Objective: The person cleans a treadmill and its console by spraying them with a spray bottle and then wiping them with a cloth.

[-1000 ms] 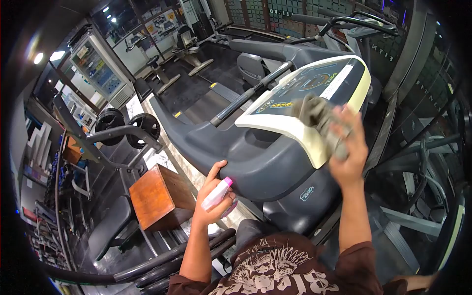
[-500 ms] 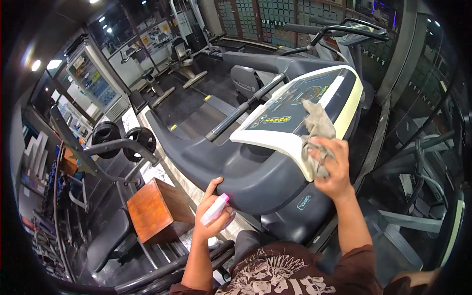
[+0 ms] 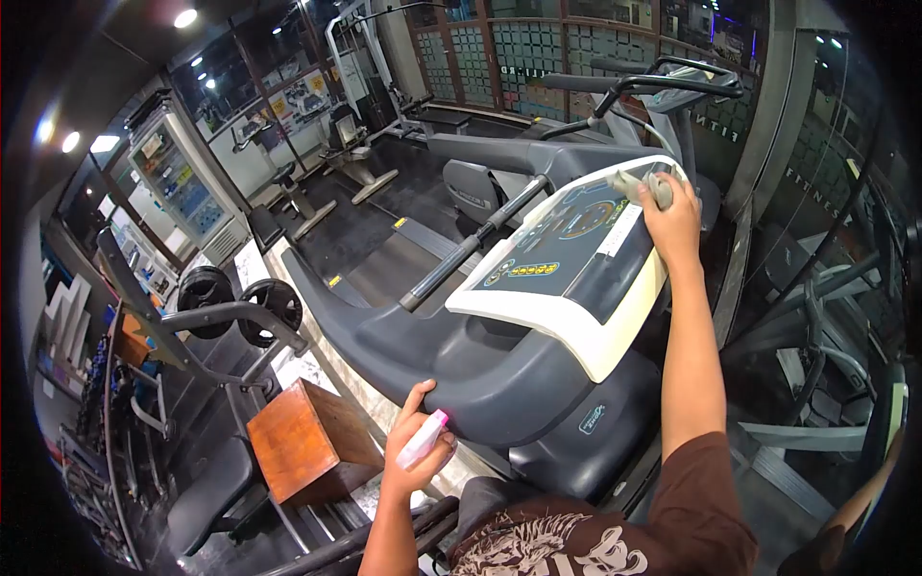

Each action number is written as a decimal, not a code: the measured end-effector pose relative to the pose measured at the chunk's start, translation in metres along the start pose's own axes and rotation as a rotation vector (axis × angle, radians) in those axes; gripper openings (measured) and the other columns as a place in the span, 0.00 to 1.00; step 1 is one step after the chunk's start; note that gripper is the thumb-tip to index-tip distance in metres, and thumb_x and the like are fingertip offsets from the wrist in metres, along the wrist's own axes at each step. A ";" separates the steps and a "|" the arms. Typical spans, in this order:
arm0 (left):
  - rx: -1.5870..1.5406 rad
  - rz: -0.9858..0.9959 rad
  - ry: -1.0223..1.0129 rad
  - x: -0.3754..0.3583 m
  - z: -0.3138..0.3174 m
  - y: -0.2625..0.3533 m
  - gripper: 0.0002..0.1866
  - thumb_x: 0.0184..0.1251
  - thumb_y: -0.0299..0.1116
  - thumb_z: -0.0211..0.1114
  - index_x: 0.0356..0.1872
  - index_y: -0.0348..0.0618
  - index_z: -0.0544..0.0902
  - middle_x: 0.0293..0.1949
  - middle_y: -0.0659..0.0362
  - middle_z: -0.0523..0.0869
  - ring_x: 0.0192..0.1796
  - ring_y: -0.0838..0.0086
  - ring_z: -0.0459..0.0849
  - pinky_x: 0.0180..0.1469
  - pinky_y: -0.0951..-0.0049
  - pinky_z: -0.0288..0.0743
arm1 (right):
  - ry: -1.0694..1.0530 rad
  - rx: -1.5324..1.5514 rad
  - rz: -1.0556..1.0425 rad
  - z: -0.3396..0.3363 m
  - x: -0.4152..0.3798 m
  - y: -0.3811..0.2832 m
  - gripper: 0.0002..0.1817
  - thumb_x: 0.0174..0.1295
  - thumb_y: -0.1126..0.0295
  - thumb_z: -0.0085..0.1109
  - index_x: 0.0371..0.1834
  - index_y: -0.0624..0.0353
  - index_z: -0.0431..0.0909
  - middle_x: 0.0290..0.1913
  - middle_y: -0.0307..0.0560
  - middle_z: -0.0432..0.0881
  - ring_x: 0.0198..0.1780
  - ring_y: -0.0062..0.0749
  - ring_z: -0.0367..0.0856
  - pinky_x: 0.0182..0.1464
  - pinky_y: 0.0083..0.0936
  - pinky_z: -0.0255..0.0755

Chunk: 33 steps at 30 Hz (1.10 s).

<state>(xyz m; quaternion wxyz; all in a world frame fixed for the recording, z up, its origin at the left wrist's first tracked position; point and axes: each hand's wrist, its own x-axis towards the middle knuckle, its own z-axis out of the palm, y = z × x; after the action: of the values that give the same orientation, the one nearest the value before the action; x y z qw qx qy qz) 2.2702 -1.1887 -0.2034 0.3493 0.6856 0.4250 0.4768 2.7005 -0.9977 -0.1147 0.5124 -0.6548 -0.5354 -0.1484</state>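
Note:
At the far right corner of the treadmill console (image 3: 523, 252), my right hand (image 3: 674, 223) is closed around a grey cloth (image 3: 630, 184), which lies against the panel. The console has a dark face and a white-to-cream rim. My left hand (image 3: 403, 449) grips a white spray bottle (image 3: 421, 442) with a pink tip, near the front of the treadmill's dark grey body (image 3: 480, 372). One finger of that hand is stretched out against the body's edge. The lower part of the bottle is hidden by the hand.
A wooden box (image 3: 303, 442) and a black padded bench (image 3: 216, 490) stand at left, with weight plates (image 3: 271, 309) behind. Beyond the handrail (image 3: 471, 252) is the treadmill belt (image 3: 389, 264). Glass panels (image 3: 816, 182) line the right side, and a drinks fridge (image 3: 182, 178) stands further back.
My right hand has slid the cloth from the console's near edge up to its far right corner, and the arm is stretched further out. My left hand stays by the treadmill body.

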 end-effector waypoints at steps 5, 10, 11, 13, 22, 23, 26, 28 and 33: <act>-0.029 -0.010 -0.002 -0.001 -0.001 -0.002 0.05 0.51 0.21 0.70 0.27 0.37 0.81 0.56 0.35 0.81 0.69 0.51 0.76 0.58 0.65 0.72 | -0.007 0.365 0.031 -0.028 -0.060 -0.034 0.16 0.51 0.75 0.72 0.43 0.63 0.82 0.44 0.57 0.83 0.46 0.58 0.82 0.50 0.41 0.76; 0.038 0.019 -0.015 0.001 -0.001 0.000 0.05 0.51 0.20 0.70 0.27 0.37 0.81 0.44 0.42 0.84 0.68 0.49 0.75 0.61 0.63 0.71 | -0.123 0.338 -0.157 -0.066 -0.104 -0.066 0.17 0.47 0.80 0.67 0.44 0.63 0.82 0.42 0.57 0.80 0.45 0.56 0.82 0.48 0.39 0.76; 0.046 0.027 -0.013 0.002 -0.001 0.001 0.05 0.51 0.20 0.70 0.26 0.37 0.81 0.40 0.45 0.85 0.68 0.48 0.75 0.61 0.62 0.70 | -0.144 0.373 -0.152 -0.067 -0.104 -0.065 0.18 0.47 0.81 0.67 0.44 0.63 0.82 0.42 0.57 0.80 0.45 0.56 0.82 0.48 0.39 0.76; 0.065 0.044 -0.014 0.003 0.000 0.002 0.04 0.51 0.20 0.70 0.26 0.37 0.82 0.35 0.49 0.85 0.68 0.47 0.75 0.63 0.60 0.69 | -0.132 0.319 -0.232 -0.061 -0.098 -0.053 0.18 0.44 0.81 0.66 0.42 0.62 0.83 0.43 0.57 0.80 0.45 0.56 0.80 0.49 0.42 0.76; 0.033 0.077 0.001 0.004 0.003 0.004 0.04 0.50 0.19 0.68 0.26 0.36 0.81 0.29 0.53 0.83 0.67 0.46 0.75 0.66 0.59 0.67 | -0.286 -0.112 -0.294 -0.036 -0.003 0.001 0.16 0.49 0.79 0.59 0.42 0.54 0.84 0.47 0.50 0.78 0.50 0.53 0.78 0.55 0.44 0.75; 0.032 0.079 0.007 0.004 0.004 0.004 0.04 0.50 0.19 0.68 0.26 0.36 0.82 0.29 0.53 0.83 0.67 0.46 0.75 0.66 0.59 0.67 | -0.287 -0.151 -0.277 -0.031 0.008 0.011 0.16 0.49 0.79 0.59 0.42 0.53 0.84 0.47 0.51 0.78 0.50 0.53 0.78 0.55 0.45 0.75; 0.033 0.083 0.012 0.003 0.004 0.004 0.04 0.50 0.19 0.68 0.27 0.36 0.82 0.29 0.54 0.83 0.67 0.46 0.75 0.65 0.59 0.67 | -0.255 -0.249 -0.178 -0.018 0.038 0.041 0.14 0.52 0.77 0.60 0.43 0.53 0.84 0.48 0.51 0.79 0.51 0.55 0.78 0.55 0.46 0.75; 0.043 0.090 -0.003 0.004 0.002 0.005 0.04 0.50 0.19 0.69 0.27 0.36 0.82 0.30 0.53 0.84 0.67 0.46 0.75 0.65 0.59 0.68 | -0.215 -0.164 -0.001 -0.013 0.053 0.057 0.12 0.55 0.73 0.62 0.44 0.56 0.83 0.47 0.53 0.81 0.51 0.57 0.80 0.54 0.44 0.75; 0.066 0.037 0.011 0.001 0.001 0.000 0.04 0.51 0.20 0.70 0.26 0.37 0.82 0.35 0.50 0.86 0.68 0.47 0.76 0.63 0.60 0.70 | -0.223 0.274 -0.165 -0.061 0.000 -0.009 0.17 0.59 0.63 0.64 0.47 0.63 0.81 0.50 0.60 0.79 0.53 0.55 0.80 0.57 0.39 0.72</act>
<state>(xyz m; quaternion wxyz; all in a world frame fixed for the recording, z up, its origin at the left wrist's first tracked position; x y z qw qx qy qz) 2.2717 -1.1880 -0.2039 0.3155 0.7018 0.4296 0.4727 2.7144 -1.0497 -0.0836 0.5203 -0.5452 -0.6559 -0.0421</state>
